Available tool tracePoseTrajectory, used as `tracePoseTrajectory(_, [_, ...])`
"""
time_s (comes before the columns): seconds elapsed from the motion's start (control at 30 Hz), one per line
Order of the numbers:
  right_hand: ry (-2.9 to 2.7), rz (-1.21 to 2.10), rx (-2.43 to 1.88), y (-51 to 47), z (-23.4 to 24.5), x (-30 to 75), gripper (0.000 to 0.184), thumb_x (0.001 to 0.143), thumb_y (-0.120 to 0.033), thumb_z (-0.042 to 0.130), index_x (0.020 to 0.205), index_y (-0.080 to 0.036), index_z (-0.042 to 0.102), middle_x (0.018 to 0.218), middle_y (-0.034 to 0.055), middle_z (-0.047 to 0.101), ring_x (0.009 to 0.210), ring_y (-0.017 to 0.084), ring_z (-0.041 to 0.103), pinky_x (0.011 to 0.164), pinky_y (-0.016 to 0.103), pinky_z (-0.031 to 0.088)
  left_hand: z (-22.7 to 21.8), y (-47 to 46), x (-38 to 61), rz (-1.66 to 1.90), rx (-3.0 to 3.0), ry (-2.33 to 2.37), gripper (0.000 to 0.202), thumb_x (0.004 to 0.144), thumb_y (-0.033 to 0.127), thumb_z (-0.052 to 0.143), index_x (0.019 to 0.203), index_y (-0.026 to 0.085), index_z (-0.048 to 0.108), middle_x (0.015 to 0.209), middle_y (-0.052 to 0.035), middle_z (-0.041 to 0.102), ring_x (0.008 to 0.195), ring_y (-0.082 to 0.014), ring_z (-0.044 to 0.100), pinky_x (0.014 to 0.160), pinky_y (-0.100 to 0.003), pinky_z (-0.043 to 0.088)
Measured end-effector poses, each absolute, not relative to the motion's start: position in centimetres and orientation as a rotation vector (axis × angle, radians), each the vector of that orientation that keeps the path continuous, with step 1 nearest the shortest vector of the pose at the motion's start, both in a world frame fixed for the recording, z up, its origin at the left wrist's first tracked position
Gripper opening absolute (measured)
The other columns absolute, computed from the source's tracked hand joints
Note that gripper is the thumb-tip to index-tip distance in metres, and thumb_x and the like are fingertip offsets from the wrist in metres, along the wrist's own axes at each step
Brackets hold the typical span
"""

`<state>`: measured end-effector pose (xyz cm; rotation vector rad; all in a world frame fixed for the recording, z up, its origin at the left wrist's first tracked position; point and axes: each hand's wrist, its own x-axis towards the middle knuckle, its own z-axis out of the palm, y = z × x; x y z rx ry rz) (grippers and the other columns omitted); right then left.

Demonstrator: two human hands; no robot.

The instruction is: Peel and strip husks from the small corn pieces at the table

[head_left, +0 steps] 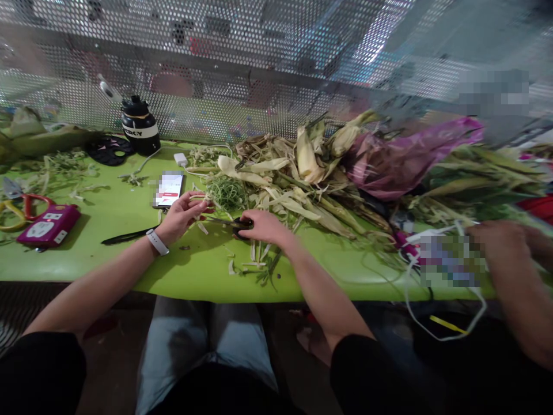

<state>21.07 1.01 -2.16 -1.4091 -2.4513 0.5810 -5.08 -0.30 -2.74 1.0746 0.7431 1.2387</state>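
My right hand (264, 225) is closed round the black handles of a pair of scissors (237, 222), whose blades point left toward my left hand. My left hand (180, 216), with a white wristband, pinches a thin pale green strip (199, 199) just beyond the blade tips. Cut green and pale scraps (254, 262) lie on the green table (108, 248) under my right hand. A coil of fine green strips (228, 193) sits just behind the scissors.
A big heap of corn husks (302, 173) and a purple plastic bag (397, 155) fill the back right. A phone (168, 189), black bottle (139, 125), magenta device (48, 225) and red-yellow scissors (19, 207) lie left. Another person's hand (501, 242) works at right.
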Motion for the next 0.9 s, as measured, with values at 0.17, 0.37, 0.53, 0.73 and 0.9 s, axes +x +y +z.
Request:
tracePoseTrajectory(0.17, [-1.952, 1.179, -1.359, 0.6, -1.2, 21.1, 0.040, 0.069, -0.053, 0.074, 0.079, -0.017, 0.060, 0.074, 0.0021, 0.066, 0.058, 0.011, 0.051, 0.054, 0.024, 0.037, -3.1, 0.4, -5.1, 1.484, 1.052, 0.791, 0.031, 0.069, 0.027, 0.083, 0.096, 0.020, 0.068, 0.095, -0.0029, 0.075, 0.093, -0.0140, 0.070, 0.077, -0.024, 0.052])
tracePoseTrajectory(0.37, [-1.596, 1.709, -1.021, -0.9, -0.1, 20.5, 0.052, 0.076, -0.066, 0.063, 0.080, -0.014, 0.061, 0.065, 0.0010, 0.062, 0.044, 0.005, 0.039, 0.040, 0.021, 0.024, -3.3, 0.8, -5.2, 1.597, 0.984, 0.830, 0.033, 0.063, 0.025, 0.085, 0.092, 0.020, 0.070, 0.092, -0.0011, 0.074, 0.088, -0.0125, 0.068, 0.083, -0.026, 0.053])
tracePoseTrajectory(0.53, [-1.622, 1.811, -0.984, -1.6, -0.7, 19.6, 0.052, 0.079, -0.065, 0.061, 0.083, -0.013, 0.063, 0.068, 0.0030, 0.065, 0.047, 0.006, 0.044, 0.040, 0.020, 0.028, -3.5, 0.6, -4.9, 1.621, 1.019, 0.799, 0.033, 0.062, 0.021, 0.086, 0.090, 0.020, 0.070, 0.090, -0.0007, 0.074, 0.090, -0.0134, 0.070, 0.088, -0.029, 0.053])
tracePoseTrajectory(0.73, [-1.724, 1.736, -0.969, -1.7, -0.7, 19.1, 0.052, 0.082, -0.064, 0.059, 0.081, -0.013, 0.061, 0.066, 0.0022, 0.065, 0.043, 0.004, 0.040, 0.041, 0.020, 0.026, -3.9, 0.4, -4.6, 1.570, 1.168, 0.786, 0.031, 0.066, 0.021, 0.084, 0.094, 0.020, 0.069, 0.095, -0.0014, 0.074, 0.094, -0.0143, 0.069, 0.095, -0.033, 0.052])
tracePoseTrajectory(0.9, [-1.720, 1.725, -0.979, -1.6, -0.5, 19.2, 0.051, 0.081, -0.064, 0.059, 0.081, -0.013, 0.061, 0.066, 0.0021, 0.066, 0.042, 0.003, 0.037, 0.040, 0.021, 0.023, -3.8, 0.4, -4.7, 1.591, 1.148, 0.793, 0.030, 0.070, 0.021, 0.081, 0.097, 0.022, 0.068, 0.097, -0.0016, 0.074, 0.093, -0.0137, 0.069, 0.090, -0.030, 0.054])
